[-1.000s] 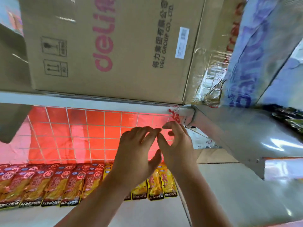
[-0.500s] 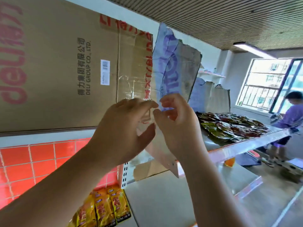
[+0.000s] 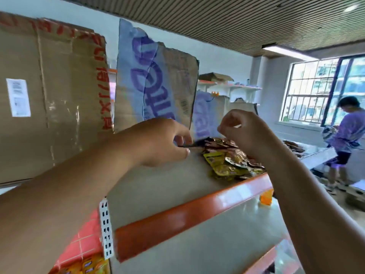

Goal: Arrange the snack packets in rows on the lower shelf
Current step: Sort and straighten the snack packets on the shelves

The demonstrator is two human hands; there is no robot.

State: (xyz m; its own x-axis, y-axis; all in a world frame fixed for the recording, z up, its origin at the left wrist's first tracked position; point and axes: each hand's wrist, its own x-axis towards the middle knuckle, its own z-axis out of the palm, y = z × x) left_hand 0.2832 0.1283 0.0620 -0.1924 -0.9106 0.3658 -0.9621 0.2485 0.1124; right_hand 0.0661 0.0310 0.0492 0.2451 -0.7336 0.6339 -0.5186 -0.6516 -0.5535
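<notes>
Snack packets (image 3: 227, 157) heaped on shelf (image 3: 167, 184), edge in L fingers (image 3: 182, 138).

The left hand (image 3: 164, 143) pinches the edge of a dark packet (image 3: 197, 144) at the near side of a pile of snack packets (image 3: 227, 159). The pile lies on a shelf with an orange front edge (image 3: 187, 214). The right hand (image 3: 243, 131) is above the pile with curled fingers; I cannot tell if it holds anything. Tall cardboard boxes (image 3: 59, 95) stand behind. Yellow packets (image 3: 88, 264) lie on the lower shelf. A person in a purple shirt (image 3: 345, 131) stands by the window.
</notes>
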